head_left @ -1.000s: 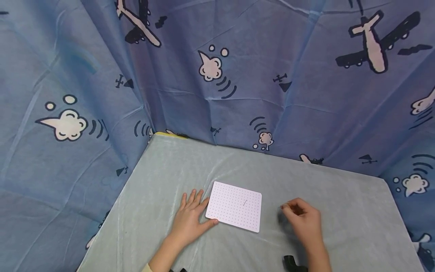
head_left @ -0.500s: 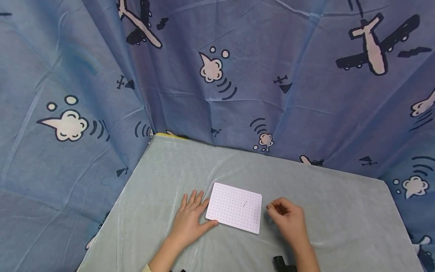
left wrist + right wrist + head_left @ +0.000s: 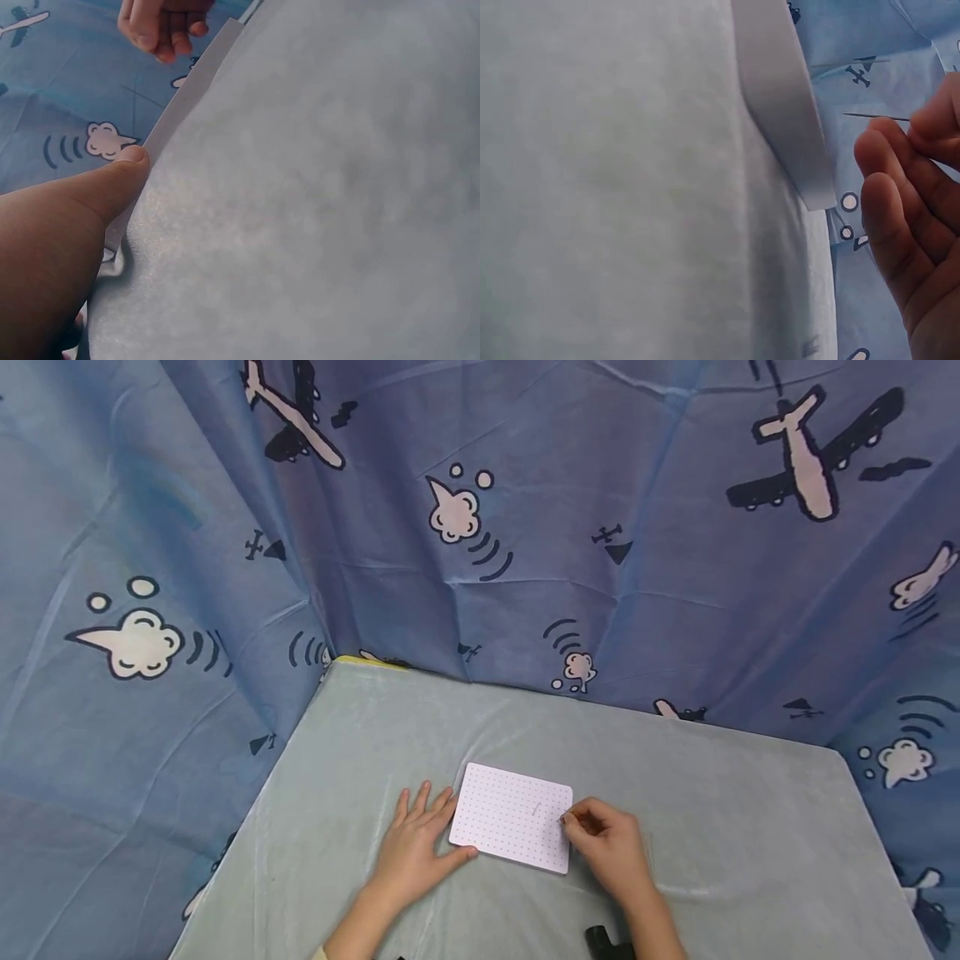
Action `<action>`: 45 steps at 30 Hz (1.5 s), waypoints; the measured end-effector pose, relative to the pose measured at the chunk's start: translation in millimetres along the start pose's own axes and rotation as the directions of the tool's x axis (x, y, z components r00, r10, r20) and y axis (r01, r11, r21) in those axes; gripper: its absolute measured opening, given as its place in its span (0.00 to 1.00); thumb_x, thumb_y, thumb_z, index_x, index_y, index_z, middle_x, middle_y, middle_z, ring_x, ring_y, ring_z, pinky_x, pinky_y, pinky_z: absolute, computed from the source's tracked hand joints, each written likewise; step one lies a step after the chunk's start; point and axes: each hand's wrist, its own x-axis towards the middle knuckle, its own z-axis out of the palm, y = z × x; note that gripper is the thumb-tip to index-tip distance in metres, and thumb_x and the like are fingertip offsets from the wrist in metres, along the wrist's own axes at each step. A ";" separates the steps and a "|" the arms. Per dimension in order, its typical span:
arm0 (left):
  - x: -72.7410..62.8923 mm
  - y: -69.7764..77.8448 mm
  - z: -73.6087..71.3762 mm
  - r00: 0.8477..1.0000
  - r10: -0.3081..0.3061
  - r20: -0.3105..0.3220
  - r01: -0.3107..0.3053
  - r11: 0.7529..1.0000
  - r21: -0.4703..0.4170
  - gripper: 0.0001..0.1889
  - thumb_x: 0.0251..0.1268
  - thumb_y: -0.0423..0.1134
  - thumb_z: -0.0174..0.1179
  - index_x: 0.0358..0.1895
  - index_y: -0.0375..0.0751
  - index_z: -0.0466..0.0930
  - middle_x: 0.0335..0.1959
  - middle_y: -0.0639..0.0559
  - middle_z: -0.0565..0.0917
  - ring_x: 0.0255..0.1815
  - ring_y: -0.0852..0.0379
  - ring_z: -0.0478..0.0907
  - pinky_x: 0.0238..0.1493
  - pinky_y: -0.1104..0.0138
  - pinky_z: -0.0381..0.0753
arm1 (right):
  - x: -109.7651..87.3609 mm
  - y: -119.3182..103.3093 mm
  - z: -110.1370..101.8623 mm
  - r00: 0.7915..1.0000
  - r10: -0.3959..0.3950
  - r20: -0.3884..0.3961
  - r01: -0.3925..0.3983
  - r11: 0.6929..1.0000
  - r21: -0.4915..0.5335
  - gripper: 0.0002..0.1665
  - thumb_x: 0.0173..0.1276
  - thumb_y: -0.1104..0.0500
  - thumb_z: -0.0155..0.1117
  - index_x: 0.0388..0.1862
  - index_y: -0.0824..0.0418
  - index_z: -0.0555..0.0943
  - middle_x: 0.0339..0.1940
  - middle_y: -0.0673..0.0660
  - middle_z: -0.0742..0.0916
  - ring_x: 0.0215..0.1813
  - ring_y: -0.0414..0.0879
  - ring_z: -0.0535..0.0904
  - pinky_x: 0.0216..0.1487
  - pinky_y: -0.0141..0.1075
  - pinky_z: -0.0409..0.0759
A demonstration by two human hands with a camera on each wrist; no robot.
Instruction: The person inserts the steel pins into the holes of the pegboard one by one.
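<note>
Two thin needles show: an upright needle [image 3: 536, 808] stands in the one white dotted board [image 3: 502, 827] on the table [image 3: 720, 793]; a held needle [image 3: 862, 115] is pinched by the right hand [image 3: 606, 843], fingers curled at the board's right edge, its tip perhaps just short of the surface. The left hand [image 3: 408, 858] lies flat, fingers spread, thumb and index finger at the board's left end

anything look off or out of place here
Nothing looks spilled or damaged. The one slight oddity is a yellow strip at the far left corner of the grey cloth; elsewhere its visible edge lacks that colour. The white pegboard looks intact, with a thin pin standing up from it.
</note>
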 end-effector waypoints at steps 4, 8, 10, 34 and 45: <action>-2.0 -9.5 -2.0 0.999 0.027 -0.018 -0.027 0.999 0.018 0.48 0.64 0.73 0.69 0.79 0.44 0.78 0.78 0.48 0.77 0.86 0.35 0.62 0.88 0.37 0.47 | -4.2 1.7 13.2 1.000 -0.025 0.013 0.024 0.999 0.029 0.18 0.60 0.77 0.76 0.31 0.53 0.87 0.26 0.42 0.87 0.27 0.38 0.80 0.28 0.27 0.81; -5.7 -21.2 -4.4 0.999 0.024 -0.030 -0.023 1.000 0.019 0.48 0.63 0.73 0.70 0.76 0.41 0.80 0.76 0.47 0.79 0.84 0.34 0.64 0.86 0.35 0.48 | -4.2 -0.1 27.5 0.998 -0.052 0.031 0.051 0.998 0.035 0.17 0.60 0.76 0.76 0.31 0.53 0.87 0.26 0.41 0.86 0.27 0.37 0.80 0.28 0.28 0.81; -6.5 -26.8 -5.0 0.999 0.023 -0.034 -0.023 1.000 0.018 0.48 0.62 0.72 0.71 0.76 0.39 0.80 0.76 0.46 0.80 0.84 0.33 0.64 0.86 0.34 0.49 | -3.1 -1.9 33.6 0.997 -0.059 0.041 0.058 0.998 0.029 0.17 0.61 0.75 0.76 0.31 0.52 0.88 0.26 0.40 0.86 0.27 0.37 0.79 0.27 0.29 0.81; -11.2 -51.0 -18.7 0.996 -0.050 -0.072 0.050 0.999 -0.002 0.48 0.58 0.67 0.78 0.74 0.37 0.81 0.76 0.45 0.80 0.84 0.31 0.62 0.84 0.29 0.47 | 20.8 -19.1 77.1 0.980 -0.111 0.167 0.115 0.993 -0.014 0.14 0.66 0.68 0.75 0.31 0.48 0.87 0.27 0.35 0.85 0.26 0.33 0.77 0.27 0.30 0.80; -3.8 -54.8 -15.4 0.996 -0.054 -0.077 0.054 0.999 -0.010 0.47 0.59 0.67 0.78 0.74 0.37 0.81 0.75 0.44 0.80 0.84 0.30 0.63 0.84 0.29 0.47 | 30.9 -13.8 82.4 0.979 -0.143 0.147 0.157 0.984 -0.081 0.19 0.63 0.68 0.75 0.28 0.43 0.84 0.24 0.34 0.82 0.25 0.31 0.74 0.26 0.28 0.77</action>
